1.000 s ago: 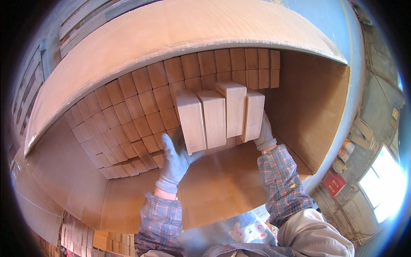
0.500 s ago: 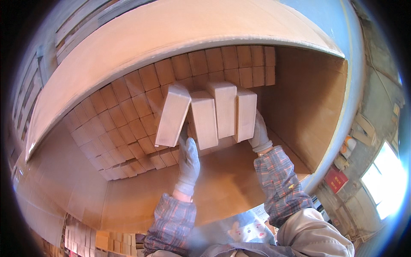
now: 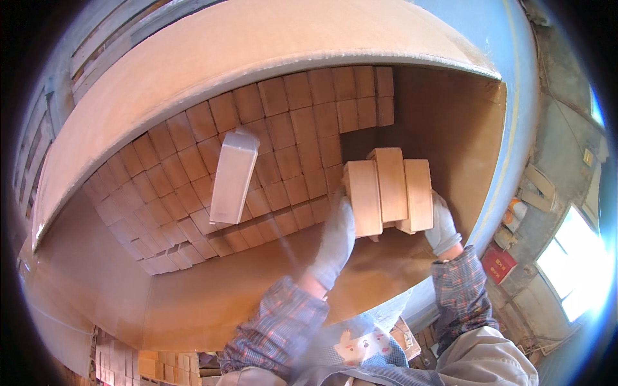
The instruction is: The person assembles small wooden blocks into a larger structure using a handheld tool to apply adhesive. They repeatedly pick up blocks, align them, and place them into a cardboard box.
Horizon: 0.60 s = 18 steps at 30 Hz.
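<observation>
Between my two gloved hands is a side-by-side group of pale wooden blocks [image 3: 381,193], three of which show clearly. My left hand [image 3: 336,235] presses against the group's left side, and my right hand [image 3: 441,224] against its right side; the fingertips of both are hidden by the blocks. They hang over the right part of a big open cardboard carton [image 3: 212,309]. Neatly packed rows of similar blocks [image 3: 283,128] fill the carton's left and middle. One loose block [image 3: 232,183], slightly tilted, rests on top of those rows, apart from my hands.
The carton's broad flap [image 3: 257,35] arches along the far side, and its right wall [image 3: 450,122] rises beside a gap next to the rows. More stacked blocks [image 3: 168,367] stand outside at the lower left. Slatted wooden pallets [image 3: 96,48] lie at the upper left. A red box [image 3: 498,262] sits at the right.
My hands have moved right and slightly down with a group of blocks. The leftmost block of the earlier four is now apart, lying on the packed rows.
</observation>
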{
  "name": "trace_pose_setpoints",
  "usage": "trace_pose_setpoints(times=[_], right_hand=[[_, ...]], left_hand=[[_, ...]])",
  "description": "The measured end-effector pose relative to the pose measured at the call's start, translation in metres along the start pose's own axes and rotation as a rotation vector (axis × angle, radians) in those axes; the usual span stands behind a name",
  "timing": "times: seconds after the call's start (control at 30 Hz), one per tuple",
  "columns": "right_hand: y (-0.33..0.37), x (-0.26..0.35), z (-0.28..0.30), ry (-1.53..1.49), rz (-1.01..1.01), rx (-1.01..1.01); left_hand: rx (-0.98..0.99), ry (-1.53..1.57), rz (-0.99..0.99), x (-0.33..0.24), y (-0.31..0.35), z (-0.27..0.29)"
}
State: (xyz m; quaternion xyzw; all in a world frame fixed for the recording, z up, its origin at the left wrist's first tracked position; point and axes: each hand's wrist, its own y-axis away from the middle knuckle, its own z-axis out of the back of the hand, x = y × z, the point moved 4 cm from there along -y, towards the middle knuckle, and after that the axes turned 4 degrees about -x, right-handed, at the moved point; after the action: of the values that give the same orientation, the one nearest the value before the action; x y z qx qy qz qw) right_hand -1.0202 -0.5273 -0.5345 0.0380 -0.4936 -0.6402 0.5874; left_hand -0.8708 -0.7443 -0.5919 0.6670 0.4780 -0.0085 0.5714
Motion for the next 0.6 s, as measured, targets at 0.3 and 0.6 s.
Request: trace_pose_setpoints(times=[0.3,0.6], right_hand=[[-0.065,-0.018,0.000,-0.290,-0.742,0.174],[-0.122,-0.028,-0.023,-0.250,-0.640,0.105]], left_hand=[[0.180,0.098,0.413,0.094,-0.086,-0.013],[0.087,0.560,0.709,0.080,-0.108,-0.012]])
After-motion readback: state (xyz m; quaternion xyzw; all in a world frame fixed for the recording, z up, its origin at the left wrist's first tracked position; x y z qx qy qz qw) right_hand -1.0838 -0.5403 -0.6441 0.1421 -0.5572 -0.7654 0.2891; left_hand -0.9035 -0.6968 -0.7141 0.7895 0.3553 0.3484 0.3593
